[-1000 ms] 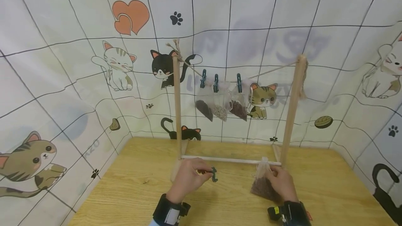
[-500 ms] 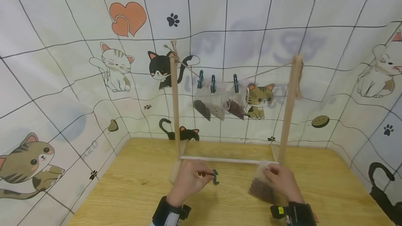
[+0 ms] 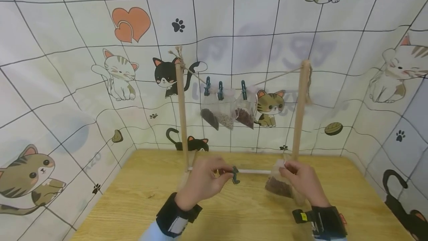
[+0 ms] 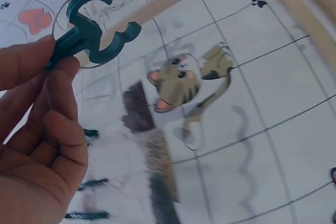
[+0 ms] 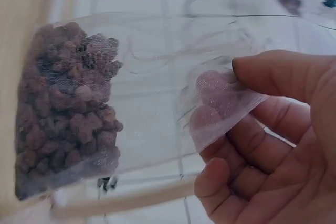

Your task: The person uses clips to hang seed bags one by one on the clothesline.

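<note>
My left hand pinches a dark green clothespin by its handles. In the left wrist view the clothespin has its two curved prongs spread apart, with nothing between them. My right hand holds a sheer drawstring-style bag by its top corner, thumb against fingers. Close up in the right wrist view, the bag has lumpy reddish-brown dried pieces gathered at its bottom, and fingers show through the mesh. Both hands are in front of a wooden frame, below its string.
Between two wooden posts sags a string. Three filled bags hang from it on green clothespins: dark contents, pale contents and reddish contents. A white crossbar joins the posts low over the wooden table.
Both hands have risen slightly, the left carrying the clothespin and the right lifting the bag higher. The whole head view has shifted, so the frame appears further left.
</note>
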`<move>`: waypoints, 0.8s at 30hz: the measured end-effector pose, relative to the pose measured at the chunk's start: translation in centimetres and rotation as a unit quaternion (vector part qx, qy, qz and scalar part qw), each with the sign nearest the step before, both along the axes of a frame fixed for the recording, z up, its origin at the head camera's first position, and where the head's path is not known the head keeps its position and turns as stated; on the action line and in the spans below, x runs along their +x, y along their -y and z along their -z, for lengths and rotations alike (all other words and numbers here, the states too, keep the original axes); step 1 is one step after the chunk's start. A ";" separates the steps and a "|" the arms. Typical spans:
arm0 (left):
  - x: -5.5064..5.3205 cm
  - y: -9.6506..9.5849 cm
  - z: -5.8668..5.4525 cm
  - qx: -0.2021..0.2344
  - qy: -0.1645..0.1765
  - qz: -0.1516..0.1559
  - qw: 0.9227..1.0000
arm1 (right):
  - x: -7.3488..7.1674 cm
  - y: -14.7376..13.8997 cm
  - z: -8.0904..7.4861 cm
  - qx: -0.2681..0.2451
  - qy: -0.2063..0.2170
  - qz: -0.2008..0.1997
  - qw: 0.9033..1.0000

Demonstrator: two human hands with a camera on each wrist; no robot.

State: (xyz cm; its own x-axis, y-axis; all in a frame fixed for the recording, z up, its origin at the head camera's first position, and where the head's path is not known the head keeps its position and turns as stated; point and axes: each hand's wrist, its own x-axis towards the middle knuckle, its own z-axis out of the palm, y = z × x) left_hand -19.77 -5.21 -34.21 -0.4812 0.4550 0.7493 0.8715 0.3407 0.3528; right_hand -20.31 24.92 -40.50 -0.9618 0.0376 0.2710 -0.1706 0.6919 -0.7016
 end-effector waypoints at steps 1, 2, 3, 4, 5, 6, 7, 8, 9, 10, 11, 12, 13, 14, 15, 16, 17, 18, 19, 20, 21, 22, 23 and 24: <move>-0.1 -0.3 -0.9 -0.004 -0.008 0.004 1.000 | -0.1 -0.1 -0.4 -0.009 0.003 -0.005 1.000; -0.2 -0.7 -1.8 -0.006 -0.013 0.007 1.000 | -0.2 -0.1 -0.9 -0.018 0.009 -0.010 1.000; -0.4 -1.0 -2.7 -0.008 -0.018 0.014 1.000 | -0.3 -0.2 -1.3 -0.029 0.016 -0.016 0.999; -0.5 -1.4 -3.7 -0.010 -0.022 0.022 0.999 | -0.4 -0.2 -1.7 -0.039 0.021 -0.023 0.999; -0.7 -1.8 -4.7 -0.010 -0.024 0.030 0.999 | -0.5 -0.3 -2.1 -0.051 0.024 -0.031 0.998; -0.9 -2.1 -5.7 -0.009 -0.026 0.039 0.999 | -0.6 -0.3 -2.5 -0.061 0.024 -0.039 0.997; -1.1 -2.5 -6.8 -0.009 -0.031 0.046 0.998 | -0.7 -0.3 -3.0 -0.069 0.020 -0.047 0.996; -1.4 -2.9 -7.9 -0.010 -0.034 0.053 0.998 | -0.8 -0.3 -3.5 -0.077 0.016 -0.053 0.996; -1.7 -3.3 -9.0 -0.012 -0.040 0.054 0.998 | -1.0 -0.2 -4.0 -0.085 0.010 -0.058 0.995; -1.9 -3.6 -10.0 -0.015 -0.043 0.052 0.998 | -1.1 -0.2 -4.6 -0.092 0.005 -0.063 0.994; -2.3 -4.0 -11.1 -0.019 -0.052 0.047 0.997 | -1.3 -0.2 -5.2 -0.098 -0.001 -0.067 0.993; -2.7 -4.5 -12.2 -0.025 -0.060 0.038 0.997 | -1.4 -0.1 -5.9 -0.100 -0.008 -0.070 0.992; -3.0 -4.9 -13.1 -0.032 -0.062 0.027 0.997 | -1.5 -0.1 -6.6 -0.104 -0.013 -0.071 0.992; -3.4 -5.3 -14.1 -0.038 -0.061 0.015 0.997 | -1.6 -0.1 -7.3 -0.105 -0.020 -0.073 0.992; -3.8 -5.7 -15.0 -0.045 -0.057 0.002 0.997 | -1.7 -0.1 -8.0 -0.105 -0.026 -0.075 0.991; -4.2 -6.2 -15.9 -0.051 -0.050 -0.008 0.997 | -1.8 -0.1 -8.8 -0.103 -0.034 -0.076 0.991; -4.6 -6.6 -16.7 -0.054 -0.043 -0.018 0.997 | -1.9 -0.1 -9.5 -0.103 -0.043 -0.078 0.991; -4.9 -7.0 -17.5 -0.059 -0.033 -0.028 0.997 | -2.0 -0.2 -10.3 -0.099 -0.054 -0.077 0.991; -5.2 -7.4 -18.2 -0.062 -0.015 -0.037 0.997 | -2.1 -0.2 -11.0 -0.093 -0.064 -0.074 0.991; -5.6 -7.7 -18.9 -0.066 -0.004 -0.046 0.997 | -2.3 -0.1 -11.7 -0.086 -0.078 -0.072 0.991; -6.0 -8.1 -19.6 -0.070 0.008 -0.055 0.996 | -2.5 -0.1 -12.4 -0.081 -0.092 -0.069 0.990; -6.4 -8.5 -20.2 -0.074 0.017 -0.064 0.995 | -2.7 0.0 -13.0 -0.075 -0.104 -0.060 0.990; -6.8 -8.9 -20.7 -0.079 0.026 -0.075 0.994 | -2.8 0.0 -13.7 -0.066 -0.117 -0.050 0.990; -7.2 -9.3 -21.2 -0.085 0.032 -0.085 0.992 | -3.0 0.0 -14.3 -0.051 -0.131 -0.041 0.989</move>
